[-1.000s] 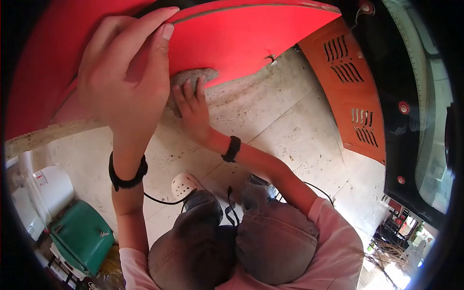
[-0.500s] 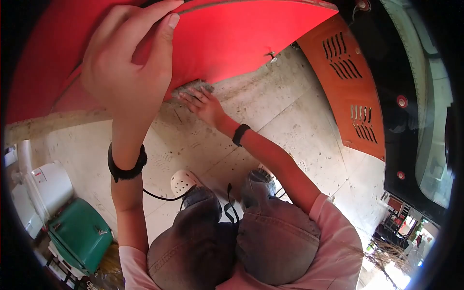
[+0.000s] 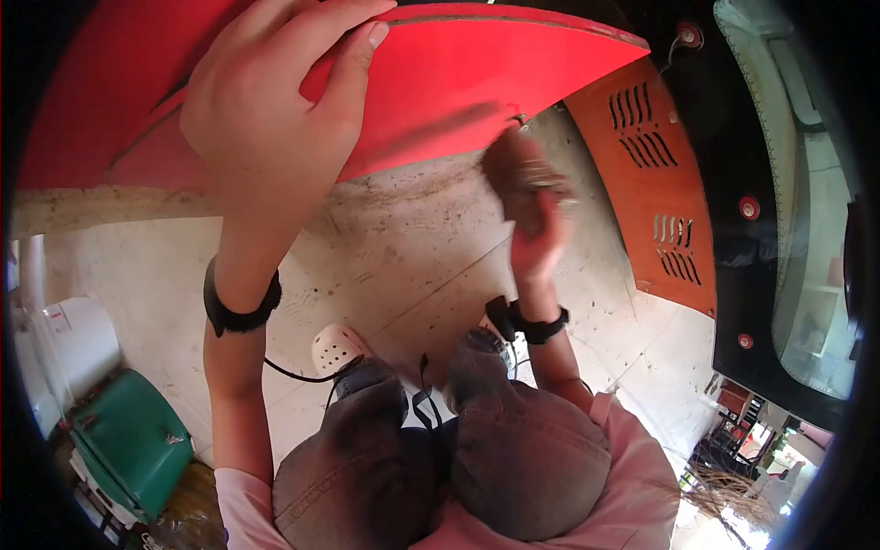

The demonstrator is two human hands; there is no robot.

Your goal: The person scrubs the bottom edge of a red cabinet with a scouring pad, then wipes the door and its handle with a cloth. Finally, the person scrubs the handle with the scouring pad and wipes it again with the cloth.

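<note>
Behind lies a pale, dirt-specked tiled floor point(image 3: 412, 257), brightly lit at lower right.

Open floor point(image 3: 412, 266) lies between the red panel point(image 3: 477, 73) and the person's knees point(image 3: 367, 440), giving a hand room to pass; the red panel blocks the way ahead; the orange vented panel point(image 3: 646, 174) bounds the right side; the white bucket point(image 3: 82, 339) and green container point(image 3: 133, 445) obstruct the far left.

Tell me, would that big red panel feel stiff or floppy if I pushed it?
The red panel would probably feel stiff, since its long edge shows no sag. Its thin edge hints it may be fairly light for its size. Its smooth face might feel slippery.
</note>
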